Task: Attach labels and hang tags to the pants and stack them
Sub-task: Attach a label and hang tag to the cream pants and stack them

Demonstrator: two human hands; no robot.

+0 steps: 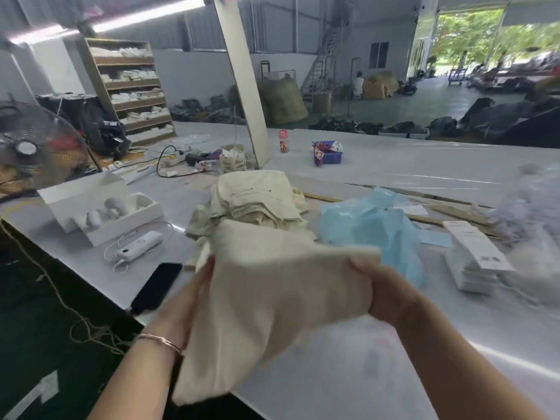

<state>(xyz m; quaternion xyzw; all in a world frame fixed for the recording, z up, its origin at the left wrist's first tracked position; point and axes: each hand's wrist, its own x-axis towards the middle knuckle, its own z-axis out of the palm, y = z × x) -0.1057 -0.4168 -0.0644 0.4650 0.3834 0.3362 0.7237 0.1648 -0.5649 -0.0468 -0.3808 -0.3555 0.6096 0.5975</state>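
The person holds one pair of cream pants [272,298] in the air above the near edge of the white surface [378,374]. The left hand [185,301] grips its left side with curled fingers, and the right hand [378,289] pinches its upper right edge; both grips are clamped on the cloth. Behind it lies a stack of cream pants [257,201], roughly folded. To the right stands a pile of white hang tags [475,259], beside crumpled blue plastic [372,225]. I see no tag on the held pair, so I judge the attaching is not yet done for it. The cloth looks soft, woven and matte; the tags are stiff, flat rectangles; the plastic is thin and wrinkled.
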